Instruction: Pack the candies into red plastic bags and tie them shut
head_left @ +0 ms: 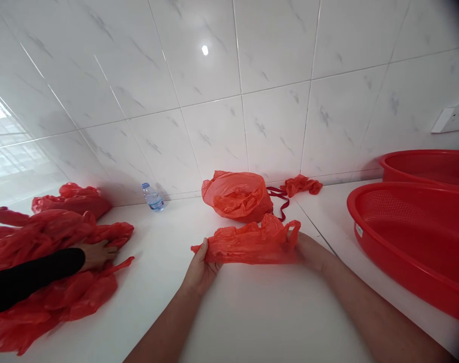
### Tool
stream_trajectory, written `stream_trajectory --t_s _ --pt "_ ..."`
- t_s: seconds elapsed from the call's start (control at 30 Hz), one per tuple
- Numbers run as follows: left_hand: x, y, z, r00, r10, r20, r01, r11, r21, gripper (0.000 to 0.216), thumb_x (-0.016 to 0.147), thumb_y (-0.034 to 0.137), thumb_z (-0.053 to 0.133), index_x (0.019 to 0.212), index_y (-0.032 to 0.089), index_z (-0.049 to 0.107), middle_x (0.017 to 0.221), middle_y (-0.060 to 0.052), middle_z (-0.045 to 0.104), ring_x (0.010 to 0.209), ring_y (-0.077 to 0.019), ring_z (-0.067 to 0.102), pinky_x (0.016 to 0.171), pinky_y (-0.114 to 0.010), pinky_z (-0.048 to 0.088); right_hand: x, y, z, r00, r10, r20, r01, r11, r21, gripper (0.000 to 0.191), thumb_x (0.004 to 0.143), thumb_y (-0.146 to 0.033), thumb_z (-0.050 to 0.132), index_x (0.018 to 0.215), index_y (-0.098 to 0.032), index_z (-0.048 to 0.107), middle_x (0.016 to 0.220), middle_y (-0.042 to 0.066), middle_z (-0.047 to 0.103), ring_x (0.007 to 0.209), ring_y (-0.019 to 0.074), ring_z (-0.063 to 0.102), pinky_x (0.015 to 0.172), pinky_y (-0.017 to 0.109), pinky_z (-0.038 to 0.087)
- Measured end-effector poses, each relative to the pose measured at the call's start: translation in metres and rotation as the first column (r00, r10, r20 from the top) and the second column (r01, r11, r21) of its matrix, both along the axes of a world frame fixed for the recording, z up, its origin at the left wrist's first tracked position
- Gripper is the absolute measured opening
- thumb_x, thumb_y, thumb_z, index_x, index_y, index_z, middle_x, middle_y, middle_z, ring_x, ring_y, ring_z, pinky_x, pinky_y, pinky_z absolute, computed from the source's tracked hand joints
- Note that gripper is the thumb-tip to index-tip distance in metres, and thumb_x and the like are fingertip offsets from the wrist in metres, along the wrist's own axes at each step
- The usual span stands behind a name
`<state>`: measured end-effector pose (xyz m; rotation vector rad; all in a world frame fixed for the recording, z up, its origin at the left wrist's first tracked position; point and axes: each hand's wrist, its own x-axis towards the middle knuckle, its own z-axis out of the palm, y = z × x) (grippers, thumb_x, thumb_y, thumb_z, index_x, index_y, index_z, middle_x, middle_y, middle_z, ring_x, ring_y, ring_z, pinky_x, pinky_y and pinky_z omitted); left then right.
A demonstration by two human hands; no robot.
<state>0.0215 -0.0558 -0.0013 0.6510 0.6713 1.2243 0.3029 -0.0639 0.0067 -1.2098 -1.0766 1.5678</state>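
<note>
I hold a crumpled red plastic bag (252, 244) stretched between both hands just above the white counter (252, 312). My left hand (199, 272) is closed on the bag's left end, thumb on top. My right hand (308, 249) is closed on its right end, near the handle loops. Right behind it sits a puffed-up red bag (237, 195) against the tiled wall.
Another person's hand (97, 254) in a black sleeve rests on a heap of red bags (44, 262) at the left. A small water bottle (153, 197) stands by the wall. A bunched red bag (301, 185) lies at the back. Two red basins (411, 242) fill the right.
</note>
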Motion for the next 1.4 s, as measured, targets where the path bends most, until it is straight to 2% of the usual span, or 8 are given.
stream_trajectory --t_s 0.2,0.37,0.67,0.77,0.9,1.03,1.2,1.4 --pt "-0.003 -0.003 -0.001 0.992 -0.126 0.016 0.124 0.987 0.101 0.026 0.081 0.041 0.061 0.094 0.018 0.063 0.100 -0.004 0.068 0.095 -0.0184 0.063 0.087 -0.031 0.049 0.005 0.006 -0.002 0.965 -0.094 -0.245 0.078 0.994 -0.073 0.020 0.069 -0.037 0.066 0.067 -0.018 0.060 0.054 0.000 0.058 0.053 0.0131 0.054 0.049 0.023 0.043" --pt "-0.002 -0.008 0.007 0.901 -0.296 -0.317 0.367 0.910 0.194 0.039 0.064 0.022 0.079 0.099 0.018 0.063 0.106 -0.007 0.066 0.099 -0.0217 0.061 0.082 -0.029 0.048 0.014 0.013 -0.007 0.930 -0.192 -0.314 0.158 0.979 -0.131 0.018 0.071 -0.036 0.068 0.071 -0.019 0.061 0.051 -0.001 0.056 0.053 0.0150 0.055 0.050 0.025 0.046" --pt "0.004 -0.004 0.004 0.979 -0.018 -0.202 0.004 0.997 -0.073 0.031 0.081 0.038 0.063 0.103 0.017 0.065 0.100 -0.006 0.068 0.092 -0.0190 0.064 0.079 -0.029 0.053 0.012 0.013 -0.006 0.964 -0.134 -0.230 0.136 0.991 -0.011 0.017 0.073 -0.032 0.062 0.083 -0.018 0.063 0.061 0.001 0.060 0.057 0.0150 0.057 0.053 0.026 0.046" --pt "0.004 -0.003 0.002 0.984 0.042 -0.175 -0.059 0.994 -0.095 0.029 0.081 0.038 0.062 0.101 0.017 0.065 0.101 -0.006 0.068 0.089 -0.0176 0.065 0.077 -0.027 0.054 0.016 0.016 -0.006 0.919 -0.375 -0.119 0.385 0.919 0.087 0.021 0.075 -0.035 0.057 0.087 -0.018 0.060 0.059 -0.003 0.054 0.049 0.0111 0.048 0.047 0.023 0.038" --pt "0.007 -0.003 0.001 0.986 0.071 -0.148 -0.083 0.994 -0.077 0.028 0.081 0.038 0.063 0.098 0.016 0.065 0.097 -0.006 0.069 0.087 -0.0173 0.066 0.076 -0.026 0.054 0.008 0.006 0.003 0.680 -0.725 0.105 0.643 0.659 0.391 0.022 0.082 -0.041 0.051 0.080 -0.020 0.055 0.058 -0.005 0.046 0.050 0.0096 0.039 0.048 0.022 0.032" --pt "0.011 -0.004 0.000 0.986 0.095 -0.135 -0.105 0.992 -0.072 0.027 0.080 0.039 0.063 0.092 0.015 0.066 0.090 -0.006 0.070 0.085 -0.0180 0.066 0.075 -0.027 0.054 -0.024 -0.022 0.022 0.515 -0.819 0.251 0.252 0.425 0.869 0.014 0.087 -0.031 0.047 0.081 -0.020 0.053 0.068 -0.002 0.055 0.059 0.0108 0.047 0.057 0.023 0.036" --pt "0.014 -0.005 0.000 0.990 0.079 -0.115 -0.082 0.996 -0.023 0.030 0.079 0.041 0.063 0.095 0.016 0.066 0.093 -0.008 0.070 0.088 -0.0192 0.066 0.077 -0.028 0.053 -0.080 -0.059 0.028 0.570 -0.772 0.283 -0.319 0.110 0.941 0.011 0.084 -0.015 0.049 0.074 -0.019 0.052 0.059 -0.002 0.048 0.055 0.0111 0.041 0.054 0.025 0.030" --pt "0.017 -0.012 0.004 0.993 -0.019 -0.115 0.017 1.000 -0.016 0.031 0.080 0.043 0.061 0.091 0.015 0.066 0.084 -0.008 0.070 0.090 -0.0228 0.066 0.082 -0.033 0.051 -0.126 -0.071 -0.003 0.452 -0.761 0.465 -0.539 0.183 0.822 0.017 0.077 -0.006 0.048 0.086 -0.017 0.056 0.062 0.000 0.049 0.056 0.0131 0.042 0.053 0.026 0.028"
